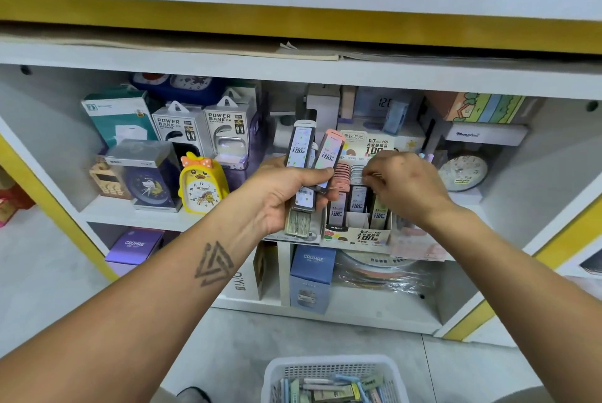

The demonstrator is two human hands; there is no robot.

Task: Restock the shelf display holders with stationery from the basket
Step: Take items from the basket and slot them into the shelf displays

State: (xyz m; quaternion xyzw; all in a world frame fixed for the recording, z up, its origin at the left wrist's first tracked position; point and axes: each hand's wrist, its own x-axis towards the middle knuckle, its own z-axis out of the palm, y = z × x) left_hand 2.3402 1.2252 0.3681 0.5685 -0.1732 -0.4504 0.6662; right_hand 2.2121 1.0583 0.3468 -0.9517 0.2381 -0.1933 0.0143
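Lead-refill cases, several of them fanned in my left hand, held up in front of the middle shelf; the thumb lies across their faces and the fingers curl round behind, so the bundle is clamped at about mid-length. One case has a white cap, another a pink cap, and a further one hangs below the palm with its barcode showing. My right hand reaches over the cardboard display holder that stands at the shelf's front edge, fingertips drawn together above the rows of cases already filed in it; whether they pinch a case or only part the rows, I cannot tell, as the knuckles hide the tips. More stock lies in the white basket on the floor below.

Handling, as I judge it: each case looks like thin rigid plastic, light, smooth and glossy, so a fanned bundle may slide apart if my thumb slackens. Leads inside are brittle, so a drop could well break them. Best hold appears to be across the narrow sides near the capped end, one case at a time, lowered upright into a free slot.
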